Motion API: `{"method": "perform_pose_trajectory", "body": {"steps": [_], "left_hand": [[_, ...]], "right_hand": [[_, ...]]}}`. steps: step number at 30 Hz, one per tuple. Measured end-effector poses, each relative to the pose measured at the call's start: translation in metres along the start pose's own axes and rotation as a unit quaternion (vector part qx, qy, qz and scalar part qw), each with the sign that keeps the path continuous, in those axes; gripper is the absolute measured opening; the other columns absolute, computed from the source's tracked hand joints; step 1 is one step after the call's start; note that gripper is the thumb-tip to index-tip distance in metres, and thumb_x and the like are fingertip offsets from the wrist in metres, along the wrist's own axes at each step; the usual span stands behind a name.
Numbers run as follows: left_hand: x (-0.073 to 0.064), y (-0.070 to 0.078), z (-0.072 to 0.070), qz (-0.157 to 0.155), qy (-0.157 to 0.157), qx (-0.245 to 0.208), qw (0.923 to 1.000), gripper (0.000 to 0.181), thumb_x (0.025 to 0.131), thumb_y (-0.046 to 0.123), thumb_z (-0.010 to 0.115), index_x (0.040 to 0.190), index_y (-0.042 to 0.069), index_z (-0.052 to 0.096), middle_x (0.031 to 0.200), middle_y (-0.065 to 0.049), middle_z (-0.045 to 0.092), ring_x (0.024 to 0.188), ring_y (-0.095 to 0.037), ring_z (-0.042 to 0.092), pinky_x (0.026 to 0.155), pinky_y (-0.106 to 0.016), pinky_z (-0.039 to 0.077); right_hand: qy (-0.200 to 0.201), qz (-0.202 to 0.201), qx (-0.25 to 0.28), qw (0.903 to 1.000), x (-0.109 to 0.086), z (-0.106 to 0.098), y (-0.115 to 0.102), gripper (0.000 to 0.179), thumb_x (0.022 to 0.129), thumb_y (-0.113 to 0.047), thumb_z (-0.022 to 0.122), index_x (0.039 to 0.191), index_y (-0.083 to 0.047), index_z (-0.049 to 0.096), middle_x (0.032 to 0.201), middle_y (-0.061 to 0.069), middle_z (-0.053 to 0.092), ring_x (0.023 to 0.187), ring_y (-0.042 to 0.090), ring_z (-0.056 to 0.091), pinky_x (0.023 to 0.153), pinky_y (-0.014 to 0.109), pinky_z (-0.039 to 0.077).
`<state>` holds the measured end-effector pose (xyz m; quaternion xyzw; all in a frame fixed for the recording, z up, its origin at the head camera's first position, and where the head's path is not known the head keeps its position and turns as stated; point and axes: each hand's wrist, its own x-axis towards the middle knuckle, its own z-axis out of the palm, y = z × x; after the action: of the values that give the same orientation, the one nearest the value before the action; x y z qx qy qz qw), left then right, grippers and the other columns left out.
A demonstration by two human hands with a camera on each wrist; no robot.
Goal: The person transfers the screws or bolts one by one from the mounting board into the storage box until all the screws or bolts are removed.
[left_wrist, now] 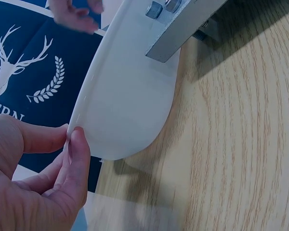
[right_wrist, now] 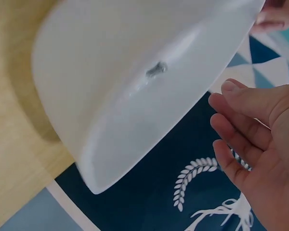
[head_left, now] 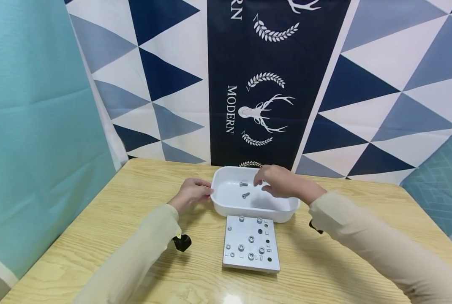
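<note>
My left hand (head_left: 191, 194) pinches the left rim of a white plastic bin (head_left: 245, 212) between thumb and fingers; the left wrist view shows this grip closely. Two small socket-head screws lie on the bin's floor, one screw (head_left: 243, 184) toward the back and another screw (head_left: 246, 195) nearer the front. Over the right half of the bin hovers my right hand (head_left: 281, 181), its fingers loosely bent with nothing between them. Directly in front of the bin is a silver metal plate (head_left: 245, 262), with several socket-head screws set in it and a few dark holes along its right side.
Everything stands on a light wood-grain table (head_left: 134, 202). Behind it hangs a patterned cloth (head_left: 172, 84) with triangles and a deer print, close to the bin's back. A teal curtain (head_left: 39, 126) borders the left side.
</note>
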<state>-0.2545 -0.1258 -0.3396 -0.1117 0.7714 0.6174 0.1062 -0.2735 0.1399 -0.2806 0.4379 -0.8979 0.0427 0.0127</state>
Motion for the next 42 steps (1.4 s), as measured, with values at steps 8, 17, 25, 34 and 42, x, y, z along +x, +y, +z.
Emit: {"method": "perform_pose_trajectory", "body": {"steps": [8,17,25,34,42], "left_hand": [[0.001,-0.003,-0.001,0.009,-0.004,0.001,0.9999,0.029,0.086,0.003,0.067,0.113,-0.005,0.064,0.108,-0.017,0.063,0.074,-0.012,0.061,0.078,-0.026,0.059],[0.001,-0.003,0.0,0.008,-0.007,-0.003,0.9999,0.03,0.086,0.003,0.067,0.115,-0.005,0.063,0.11,-0.018,0.063,0.077,-0.014,0.063,0.081,-0.027,0.059],[-0.001,-0.003,0.001,0.01,-0.006,-0.005,0.9999,0.031,0.086,0.002,0.067,0.115,-0.006,0.063,0.109,-0.018,0.062,0.078,-0.015,0.063,0.075,-0.022,0.059],[0.0,-0.004,0.0,0.018,-0.009,-0.011,0.9997,0.03,0.086,0.001,0.066,0.115,-0.008,0.062,0.1,-0.014,0.062,0.07,-0.01,0.061,0.075,-0.023,0.059],[0.0,-0.004,0.0,0.019,-0.01,-0.007,0.9997,0.03,0.087,0.001,0.065,0.116,-0.008,0.062,0.101,-0.013,0.064,0.071,-0.01,0.061,0.082,-0.028,0.06]], "right_hand": [[0.069,-0.078,-0.033,0.994,-0.033,0.012,-0.026,0.021,0.076,-0.003,0.077,0.095,-0.011,0.072,0.092,-0.001,0.072,0.087,0.014,0.063,0.08,0.031,0.055],[0.075,-0.096,-0.028,0.9921,-0.055,0.023,-0.047,0.022,0.075,-0.006,0.079,0.096,-0.012,0.072,0.092,-0.004,0.071,0.088,0.011,0.061,0.081,0.029,0.054],[0.083,-0.111,-0.029,0.9898,-0.065,0.03,-0.054,0.022,0.074,-0.008,0.08,0.093,-0.014,0.071,0.09,-0.006,0.07,0.087,0.008,0.059,0.079,0.027,0.054],[0.062,-0.128,-0.029,0.9894,-0.064,0.039,-0.057,0.02,0.074,-0.011,0.081,0.092,-0.013,0.072,0.087,-0.007,0.07,0.084,0.008,0.057,0.077,0.025,0.052],[0.056,-0.119,-0.038,0.9905,-0.062,0.043,-0.06,0.017,0.076,-0.01,0.079,0.091,-0.013,0.072,0.085,-0.007,0.07,0.082,0.008,0.057,0.076,0.025,0.052]]}}
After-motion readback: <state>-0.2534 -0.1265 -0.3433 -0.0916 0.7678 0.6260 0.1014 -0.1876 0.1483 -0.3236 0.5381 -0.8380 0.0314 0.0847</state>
